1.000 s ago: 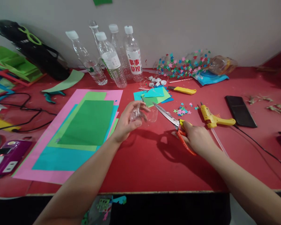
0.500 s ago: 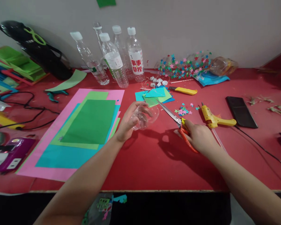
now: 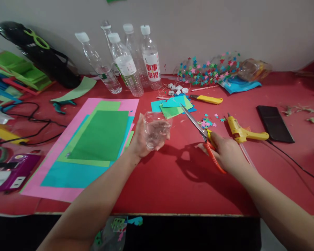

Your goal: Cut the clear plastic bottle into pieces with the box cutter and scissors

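A clear plastic bottle piece, cut off and with its narrow neck toward me, rests in my left hand; my fingers curl around and beneath it. My right hand grips scissors with orange and yellow handles. Their metal blades look closed and point up and left, apart from the bottle piece. Beyond the blade tips lie small blue and green paper pieces. Star-shaped confetti is scattered just past the scissors.
Coloured paper sheets are stacked on the left of the red table. Several plastic bottles stand by the wall. A yellow box cutter, a yellow glue gun with its cord and a black phone lie to the right.
My left hand has turned the bottle piece, so its neck now points toward me and more of it shows. The scissors stay in my right hand, nearly unmoved. The view has shifted slightly.
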